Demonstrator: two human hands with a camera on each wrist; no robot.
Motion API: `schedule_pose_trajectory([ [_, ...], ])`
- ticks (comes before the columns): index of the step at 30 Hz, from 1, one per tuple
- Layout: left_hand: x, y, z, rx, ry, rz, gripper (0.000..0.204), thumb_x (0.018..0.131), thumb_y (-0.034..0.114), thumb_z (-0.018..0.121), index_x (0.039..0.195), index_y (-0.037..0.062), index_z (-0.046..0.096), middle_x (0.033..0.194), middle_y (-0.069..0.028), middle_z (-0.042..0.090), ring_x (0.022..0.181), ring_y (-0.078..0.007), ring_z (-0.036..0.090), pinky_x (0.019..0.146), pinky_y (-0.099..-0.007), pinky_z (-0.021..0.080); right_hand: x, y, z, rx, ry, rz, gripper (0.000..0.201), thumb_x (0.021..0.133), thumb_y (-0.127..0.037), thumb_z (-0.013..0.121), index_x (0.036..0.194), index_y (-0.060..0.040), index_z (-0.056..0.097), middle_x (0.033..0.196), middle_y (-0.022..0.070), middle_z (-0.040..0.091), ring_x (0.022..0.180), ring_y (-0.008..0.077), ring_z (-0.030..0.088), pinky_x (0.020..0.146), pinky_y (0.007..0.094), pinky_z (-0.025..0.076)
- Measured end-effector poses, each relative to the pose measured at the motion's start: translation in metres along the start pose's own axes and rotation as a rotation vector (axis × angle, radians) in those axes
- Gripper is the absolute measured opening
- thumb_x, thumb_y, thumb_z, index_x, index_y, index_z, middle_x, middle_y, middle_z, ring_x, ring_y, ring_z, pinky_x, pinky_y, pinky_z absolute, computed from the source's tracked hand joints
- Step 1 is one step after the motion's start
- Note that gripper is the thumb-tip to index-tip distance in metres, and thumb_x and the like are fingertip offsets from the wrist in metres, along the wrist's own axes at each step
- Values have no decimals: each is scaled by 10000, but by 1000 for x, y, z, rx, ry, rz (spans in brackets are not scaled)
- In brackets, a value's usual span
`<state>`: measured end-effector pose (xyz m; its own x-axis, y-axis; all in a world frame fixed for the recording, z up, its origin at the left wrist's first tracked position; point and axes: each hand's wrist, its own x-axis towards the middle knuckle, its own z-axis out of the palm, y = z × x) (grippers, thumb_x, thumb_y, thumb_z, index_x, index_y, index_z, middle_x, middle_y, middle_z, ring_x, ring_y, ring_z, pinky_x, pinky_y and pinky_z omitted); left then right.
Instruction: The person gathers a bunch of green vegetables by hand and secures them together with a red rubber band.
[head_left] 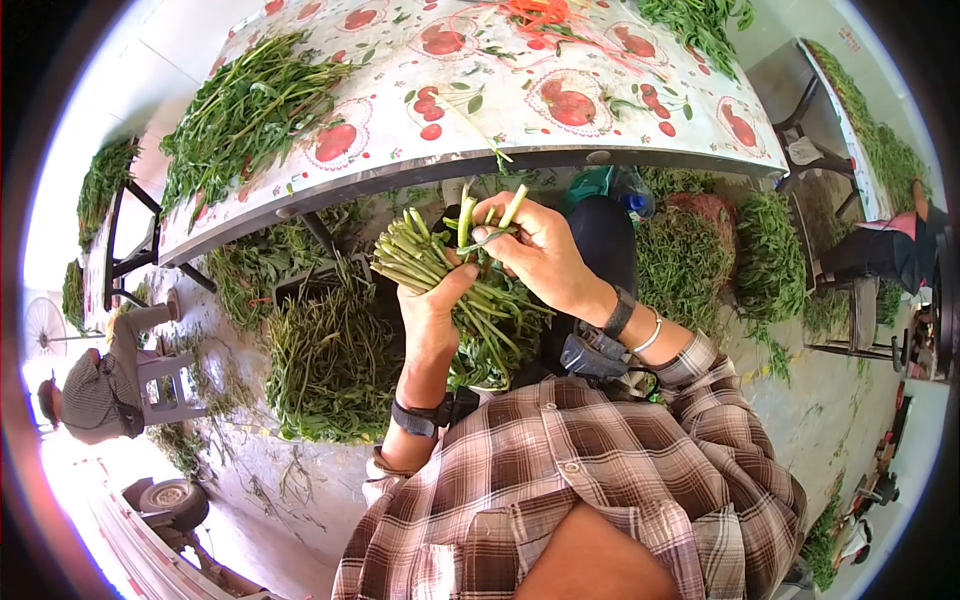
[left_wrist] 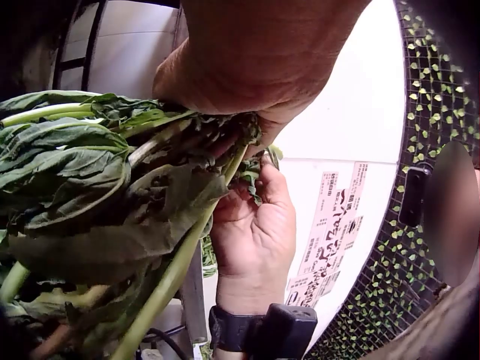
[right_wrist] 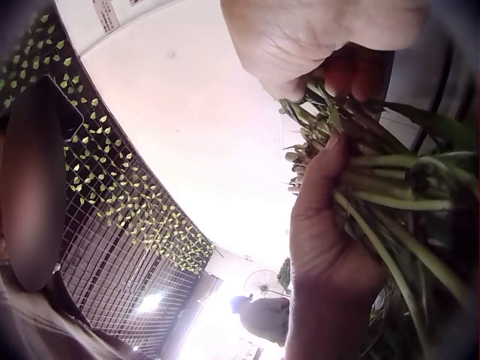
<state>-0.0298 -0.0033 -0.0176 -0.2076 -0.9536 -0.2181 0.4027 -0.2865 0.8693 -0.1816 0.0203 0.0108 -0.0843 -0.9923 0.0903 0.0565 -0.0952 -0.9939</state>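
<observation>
— What's the step?
— Bundling: left hand (head_left: pixel 432 312) grips the greens (head_left: pixel 455 290) below the table (head_left: pixel 620 140); right hand (head_left: pixel 540 250) pinches stems on top.
— Next?
— Probably evening the stem ends, keeping the grip tight.

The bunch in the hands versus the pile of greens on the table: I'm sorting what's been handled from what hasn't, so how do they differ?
The bunch is gathered tight, stems lined up with cut ends up, gripped by the left hand and pinched by the right hand; the pile of greens lies loose and spread, untouched. The bunch is held below the table edge; the pile rests on its cloth. Both are green leafy stems.
</observation>
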Motion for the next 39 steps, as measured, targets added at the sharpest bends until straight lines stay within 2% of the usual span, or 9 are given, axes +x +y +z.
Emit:
schedule_pose_trajectory([
  [10,4,-6,-6,-21,37,-7,232,693,-65,699,883,32,606,835,-6,596,767,-117,569,725,-262,459,-2,8,2,23,-21,-52,186,914,-75,569,1083,-3,591,862,-37,542,631,2,462,556,165,399],
  [22,6,-8,-6,-51,45,-7,230,698,-66,702,883,29,604,840,-9,596,762,-121,572,727,-271,463,-1,12,2,42,-91,30,252,908,-56,571,1156,-27,535,856,-30,546,645,9,469,553,178,405],
  [28,5,-6,-4,-45,50,-23,225,696,-60,709,874,32,607,833,-3,596,760,-115,566,734,-265,457,-1,12,0,-19,-91,38,244,911,-50,570,1151,-25,534,887,-32,536,693,15,476,600,177,412],
  [30,6,-7,-5,-41,45,-27,226,695,-57,712,874,33,608,835,-1,595,761,-114,566,735,-265,457,-1,17,0,-115,-84,-48,200,909,-46,569,1099,-4,525,943,8,549,773,56,514,677,214,449],
  [31,6,-7,-5,-36,40,-30,227,694,-55,715,874,34,610,838,0,595,762,-114,565,737,-265,457,0,17,0,-116,-83,-48,200,909,-46,569,1099,-4,525,943,8,549,773,56,514,677,214,449],
  [33,7,-10,-7,-47,42,-39,228,692,-55,715,874,34,611,840,1,594,762,-113,564,735,-265,457,0,18,0,-234,-83,-182,161,903,-37,565,1042,16,503,1001,64,558,857,130,543,772,271,466],
  [34,8,-11,-8,-57,44,-47,229,691,-55,716,874,34,611,842,1,593,762,-112,563,733,-265,457,0,18,0,-234,-83,-182,161,903,-37,565,1042,16,503,1001,64,558,857,130,543,772,271,466],
  [36,8,-11,-7,-55,43,-40,232,690,-54,718,877,34,611,844,1,593,764,-112,564,733,-264,457,-1,16,1,-300,-69,-188,152,891,-21,564,1013,21,484,1029,106,562,888,190,555,821,308,461],
  [39,8,-10,-7,-50,47,-25,237,689,-52,721,881,32,611,847,-1,594,768,-114,566,735,-265,458,-1,15,3,-311,-58,-205,159,888,-20,559,1026,14,489,990,120,560,861,216,560,806,316,458],
])
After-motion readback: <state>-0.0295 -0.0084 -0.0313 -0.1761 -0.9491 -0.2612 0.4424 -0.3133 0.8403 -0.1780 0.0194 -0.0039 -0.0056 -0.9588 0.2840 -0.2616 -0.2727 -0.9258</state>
